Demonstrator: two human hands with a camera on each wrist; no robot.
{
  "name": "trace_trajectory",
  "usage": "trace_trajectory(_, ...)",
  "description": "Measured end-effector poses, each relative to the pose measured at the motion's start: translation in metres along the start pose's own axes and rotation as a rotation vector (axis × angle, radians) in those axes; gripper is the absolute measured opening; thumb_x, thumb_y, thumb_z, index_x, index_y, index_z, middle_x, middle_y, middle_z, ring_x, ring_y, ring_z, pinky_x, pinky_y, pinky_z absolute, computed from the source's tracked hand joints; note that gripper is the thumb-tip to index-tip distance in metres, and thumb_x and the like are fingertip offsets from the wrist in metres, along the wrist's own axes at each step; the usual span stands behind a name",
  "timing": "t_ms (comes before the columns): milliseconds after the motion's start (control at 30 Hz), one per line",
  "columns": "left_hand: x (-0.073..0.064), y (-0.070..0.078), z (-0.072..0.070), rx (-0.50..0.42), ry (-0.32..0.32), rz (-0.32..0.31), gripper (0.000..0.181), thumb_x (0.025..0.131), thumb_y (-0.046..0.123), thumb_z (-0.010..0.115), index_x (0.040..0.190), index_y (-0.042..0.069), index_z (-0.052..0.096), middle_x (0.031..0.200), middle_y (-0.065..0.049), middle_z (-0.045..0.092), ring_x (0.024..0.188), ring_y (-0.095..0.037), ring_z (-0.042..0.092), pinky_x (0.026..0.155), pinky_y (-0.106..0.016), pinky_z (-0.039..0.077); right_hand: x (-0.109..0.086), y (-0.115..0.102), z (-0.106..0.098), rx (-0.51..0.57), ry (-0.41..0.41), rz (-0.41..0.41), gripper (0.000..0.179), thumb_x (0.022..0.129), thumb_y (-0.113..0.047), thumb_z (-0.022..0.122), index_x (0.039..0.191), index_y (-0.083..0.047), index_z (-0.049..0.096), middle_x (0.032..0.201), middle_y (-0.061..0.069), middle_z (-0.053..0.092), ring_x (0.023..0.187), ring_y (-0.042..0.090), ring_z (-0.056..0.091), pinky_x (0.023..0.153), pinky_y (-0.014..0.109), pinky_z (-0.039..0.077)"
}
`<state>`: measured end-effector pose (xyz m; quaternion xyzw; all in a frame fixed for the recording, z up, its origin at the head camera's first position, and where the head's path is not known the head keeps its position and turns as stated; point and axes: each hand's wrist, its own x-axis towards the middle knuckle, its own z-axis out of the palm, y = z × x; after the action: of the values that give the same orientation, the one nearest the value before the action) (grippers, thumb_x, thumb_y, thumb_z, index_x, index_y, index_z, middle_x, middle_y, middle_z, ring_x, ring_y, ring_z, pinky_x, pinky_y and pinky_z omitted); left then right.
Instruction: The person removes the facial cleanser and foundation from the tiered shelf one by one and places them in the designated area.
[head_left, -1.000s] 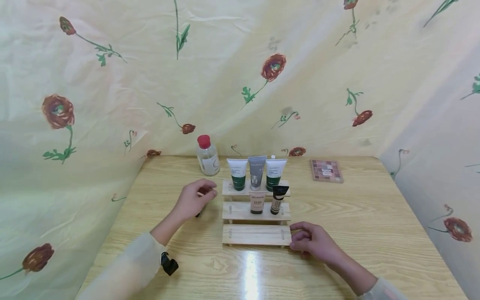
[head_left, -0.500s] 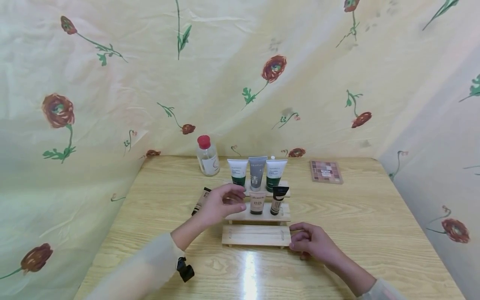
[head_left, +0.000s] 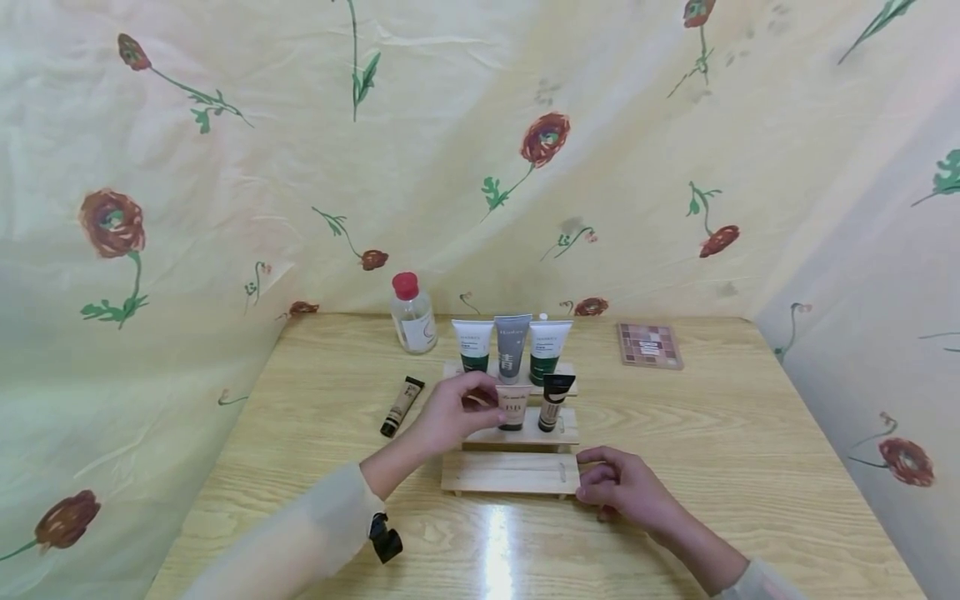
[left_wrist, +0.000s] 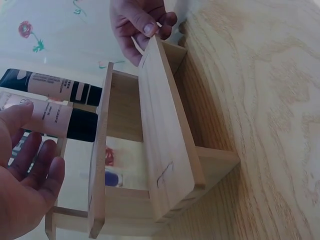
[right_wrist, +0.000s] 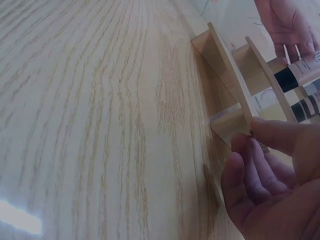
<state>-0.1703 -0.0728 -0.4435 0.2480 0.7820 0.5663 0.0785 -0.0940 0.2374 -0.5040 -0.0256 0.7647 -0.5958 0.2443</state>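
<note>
A three-tier wooden display rack (head_left: 510, 473) stands on the table. My left hand (head_left: 459, 410) is at its middle tier, thumb and fingers pinching a pink BB cream tube (head_left: 513, 406) that stands cap down. In the left wrist view the thumb lies across the BB cream tube (left_wrist: 47, 116). Right of it stands a slim beige tube with a black cap (head_left: 553, 403). My right hand (head_left: 621, 483) holds the right end of the lowest tier between thumb and fingers, also seen on the rack's edge (right_wrist: 235, 75) in the right wrist view.
Two white-and-green tubes (head_left: 550, 348) flank a grey tube (head_left: 512, 346) on the top tier. Left of the rack lies another beige-and-black tube (head_left: 402, 407). A red-capped bottle (head_left: 415, 317) stands behind it. An eyeshadow palette (head_left: 650, 346) lies at back right.
My left hand has moved right, from beside the tube lying on the table to the BB cream tube, and now pinches it. The right hand stays at the rack's end.
</note>
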Motion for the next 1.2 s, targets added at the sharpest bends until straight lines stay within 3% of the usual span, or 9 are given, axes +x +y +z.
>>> trace_trajectory(367,-0.002,0.004,0.004,0.045,0.031,-0.012,0.017,0.091,0.012,0.078,0.107,0.011,0.071,0.101,-0.003,0.07,0.096,-0.016,0.067,0.083,-0.031,0.059,0.001,0.0,0.001,-0.002,0.003,-0.007,0.062,0.09,-0.011,0.077,0.141,0.009,0.047,0.101,0.014,0.073,0.082,0.023,0.069,0.061,0.035,0.059)
trace_trajectory(600,-0.016,0.009,-0.01,0.054,0.056,-0.032,0.024,0.09,0.021,0.081,0.112,0.017,0.072,0.103,0.002,0.07,0.096,-0.015,0.066,0.085,-0.03,0.059,0.004,0.004,0.002,0.011,0.015,0.015,0.063,0.089,-0.012,0.079,0.14,0.006,0.049,0.1,0.012,0.073,0.082,0.024,0.069,0.061,0.035,0.059)
trace_trajectory(733,-0.028,0.013,-0.026,0.019,0.096,-0.044,0.029,0.09,0.018,0.081,0.117,0.015,0.071,0.108,-0.002,0.073,0.098,-0.018,0.068,0.087,-0.037,0.059,0.004,0.003,0.002,0.001,0.015,0.012,0.062,0.088,-0.012,0.079,0.14,0.007,0.05,0.099,0.012,0.072,0.081,0.025,0.069,0.061,0.036,0.059)
trace_trajectory(900,-0.043,0.011,-0.054,0.008,0.181,-0.05,0.028,0.09,0.012,0.08,0.116,0.011,0.069,0.109,-0.007,0.074,0.098,-0.02,0.069,0.084,-0.033,0.06,0.003,0.002,0.001,-0.019,0.017,0.011,0.062,0.089,-0.013,0.079,0.14,0.007,0.05,0.099,0.012,0.072,0.082,0.024,0.068,0.061,0.036,0.06)
trace_trajectory(1033,-0.05,-0.001,-0.082,0.038,0.257,-0.09,0.03,0.091,0.012,0.079,0.12,0.009,0.07,0.11,-0.01,0.073,0.1,-0.022,0.069,0.081,-0.029,0.06,0.003,0.001,0.001,-0.028,0.017,0.01,0.062,0.089,-0.013,0.079,0.14,0.007,0.05,0.099,0.012,0.072,0.082,0.025,0.068,0.062,0.037,0.06)
trace_trajectory(1200,-0.056,-0.027,-0.115,0.035,0.329,-0.201,0.036,0.093,0.012,0.077,0.127,0.004,0.069,0.115,-0.017,0.071,0.1,-0.02,0.068,0.081,-0.028,0.061,0.002,0.001,0.0,-0.029,0.016,0.006,0.061,0.089,-0.013,0.079,0.139,0.007,0.051,0.099,0.012,0.073,0.082,0.025,0.068,0.061,0.037,0.06)
